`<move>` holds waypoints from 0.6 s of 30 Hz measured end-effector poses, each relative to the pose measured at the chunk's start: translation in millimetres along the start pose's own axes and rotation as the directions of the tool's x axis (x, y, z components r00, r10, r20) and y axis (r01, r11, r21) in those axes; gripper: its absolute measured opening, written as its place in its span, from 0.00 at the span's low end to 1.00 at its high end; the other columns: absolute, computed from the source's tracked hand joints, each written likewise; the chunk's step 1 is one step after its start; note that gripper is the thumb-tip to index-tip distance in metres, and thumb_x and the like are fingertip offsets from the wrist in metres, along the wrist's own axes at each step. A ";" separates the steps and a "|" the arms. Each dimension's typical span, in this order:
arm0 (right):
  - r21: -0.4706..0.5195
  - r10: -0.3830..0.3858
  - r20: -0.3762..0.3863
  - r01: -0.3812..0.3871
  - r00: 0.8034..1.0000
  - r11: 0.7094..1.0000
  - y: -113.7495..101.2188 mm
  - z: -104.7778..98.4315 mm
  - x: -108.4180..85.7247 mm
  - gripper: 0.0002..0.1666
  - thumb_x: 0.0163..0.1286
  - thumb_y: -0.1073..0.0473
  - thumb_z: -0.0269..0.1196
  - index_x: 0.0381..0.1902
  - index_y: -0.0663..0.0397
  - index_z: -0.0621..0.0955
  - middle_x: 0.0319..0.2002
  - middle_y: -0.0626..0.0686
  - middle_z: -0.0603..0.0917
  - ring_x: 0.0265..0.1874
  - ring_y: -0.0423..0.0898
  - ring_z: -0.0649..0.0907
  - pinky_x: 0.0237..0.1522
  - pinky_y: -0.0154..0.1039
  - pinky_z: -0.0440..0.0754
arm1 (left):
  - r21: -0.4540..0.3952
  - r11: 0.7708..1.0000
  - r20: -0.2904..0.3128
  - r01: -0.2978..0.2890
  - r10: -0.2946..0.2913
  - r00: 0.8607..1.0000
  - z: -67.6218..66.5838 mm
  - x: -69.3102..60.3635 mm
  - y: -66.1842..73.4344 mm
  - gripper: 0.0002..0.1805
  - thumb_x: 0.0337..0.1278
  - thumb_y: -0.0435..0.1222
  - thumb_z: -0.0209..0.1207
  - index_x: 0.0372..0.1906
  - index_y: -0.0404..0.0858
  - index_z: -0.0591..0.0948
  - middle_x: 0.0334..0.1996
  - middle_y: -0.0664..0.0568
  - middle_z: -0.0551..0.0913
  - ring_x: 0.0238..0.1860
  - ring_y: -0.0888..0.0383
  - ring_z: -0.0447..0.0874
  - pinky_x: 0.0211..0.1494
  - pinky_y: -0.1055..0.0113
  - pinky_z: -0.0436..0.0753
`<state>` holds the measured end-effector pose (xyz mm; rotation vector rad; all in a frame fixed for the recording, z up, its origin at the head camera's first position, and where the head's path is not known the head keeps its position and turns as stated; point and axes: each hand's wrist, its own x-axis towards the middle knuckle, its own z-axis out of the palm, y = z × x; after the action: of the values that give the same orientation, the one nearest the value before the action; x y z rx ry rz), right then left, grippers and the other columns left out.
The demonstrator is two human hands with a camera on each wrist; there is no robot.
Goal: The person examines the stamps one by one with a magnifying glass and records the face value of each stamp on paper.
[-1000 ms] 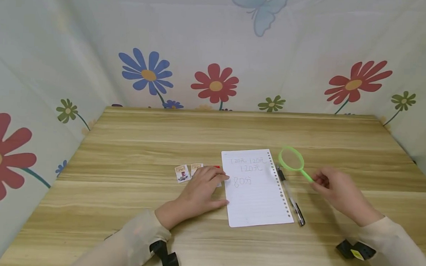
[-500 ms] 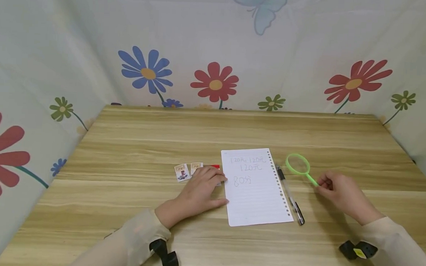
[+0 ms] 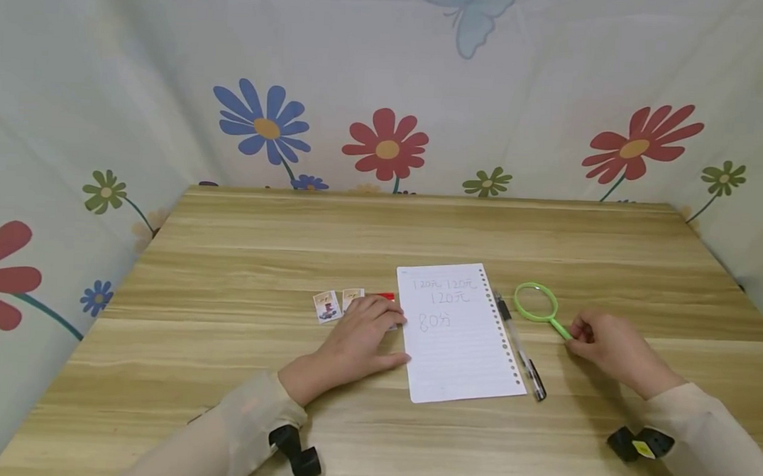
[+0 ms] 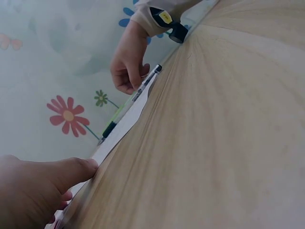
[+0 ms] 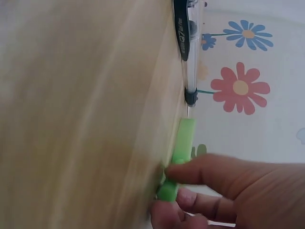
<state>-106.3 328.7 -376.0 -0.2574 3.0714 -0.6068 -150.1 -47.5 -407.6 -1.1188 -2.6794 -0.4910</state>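
Note:
My left hand (image 3: pixel 354 340) rests at the left edge of a ruled, hole-punched sheet of paper (image 3: pixel 465 362) bearing handwritten prices. Its thumb and fingertips touch the sheet's edge. Small printed stamps (image 3: pixel 327 307) lie beyond its knuckles, one with a red edge (image 3: pixel 387 296); the hand partly covers some. On the right, my right hand (image 3: pixel 616 351) pinches the handle end of a green-rimmed magnifying glass (image 3: pixel 559 329), which appears to lie on or just over the table. In the right wrist view, thumb and fingers hold the green handle (image 5: pixel 183 143).
A black-capped clear pen (image 3: pixel 525 354) lies along the sheet's punched right edge, between paper and magnifying glass. The wood-grain table (image 3: pixel 292 227) stretches to a flower-printed curtain (image 3: pixel 516 73) behind and at both sides.
My right hand has brought the magnifying glass to the right, nearer to me and lower, away from the paper and pen. My left hand has stayed put.

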 end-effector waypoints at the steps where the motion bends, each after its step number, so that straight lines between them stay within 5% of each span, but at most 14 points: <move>1: -0.003 -0.002 0.006 0.002 1.000 1.000 0.2 -0.1 0.3 0.08 0.55 0.64 0.67 0.26 0.60 0.77 0.22 0.49 0.78 0.22 0.39 0.72 0.22 0.31 0.67 | -0.001 1.000 0.001 0.000 0.000 1.000 -0.1 -0.1 0.1 0.27 0.47 0.53 0.68 0.48 0.40 0.81 0.52 0.52 0.80 0.58 0.53 0.72 0.67 0.55 0.68; 12: -0.017 0.032 0.031 -0.032 0.999 0.999 -12.4 -14.1 6.1 0.08 0.63 0.59 0.63 0.33 0.60 0.78 0.26 0.50 0.80 0.25 0.41 0.75 0.23 0.32 0.71 | -0.003 1.000 0.017 0.010 -0.010 1.000 0.6 0.7 -0.3 0.27 0.48 0.54 0.67 0.49 0.40 0.81 0.52 0.52 0.80 0.59 0.53 0.72 0.67 0.56 0.67; 18: -0.019 -0.019 0.010 0.019 1.000 1.000 -26.6 -21.3 10.8 0.06 0.64 0.59 0.62 0.35 0.57 0.79 0.27 0.47 0.80 0.24 0.39 0.74 0.23 0.31 0.70 | -0.006 1.000 0.020 0.014 -0.014 1.000 -1.6 0.7 1.4 0.27 0.48 0.53 0.67 0.49 0.39 0.81 0.52 0.52 0.80 0.58 0.53 0.72 0.68 0.56 0.67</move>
<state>-113.4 310.8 -345.8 -0.2894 3.0703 -0.5752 -149.5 -46.7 -405.6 -1.1123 -2.7063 -0.4936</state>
